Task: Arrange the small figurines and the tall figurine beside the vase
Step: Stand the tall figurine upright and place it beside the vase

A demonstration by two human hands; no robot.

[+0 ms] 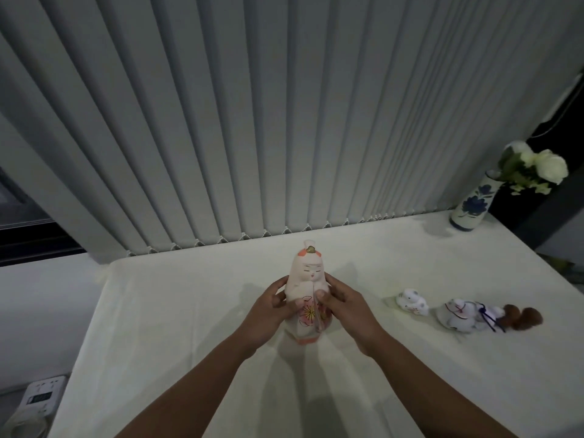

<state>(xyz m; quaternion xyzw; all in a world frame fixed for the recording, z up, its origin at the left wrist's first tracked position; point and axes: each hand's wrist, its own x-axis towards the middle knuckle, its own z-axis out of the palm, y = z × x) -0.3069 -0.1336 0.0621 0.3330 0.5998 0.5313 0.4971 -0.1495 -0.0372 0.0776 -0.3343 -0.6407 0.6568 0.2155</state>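
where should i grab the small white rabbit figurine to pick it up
Pinch the rabbit across its rounded body, coming from above. It lies low on the table, apart from the grey figurine to its right, so the top and both sides look free. It seems small enough for a thumb and finger grip.

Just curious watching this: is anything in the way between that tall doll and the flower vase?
Mostly no. The tall figurine is held by both hands. The small figurines lie to its right, nearer than the straight path to the vase.
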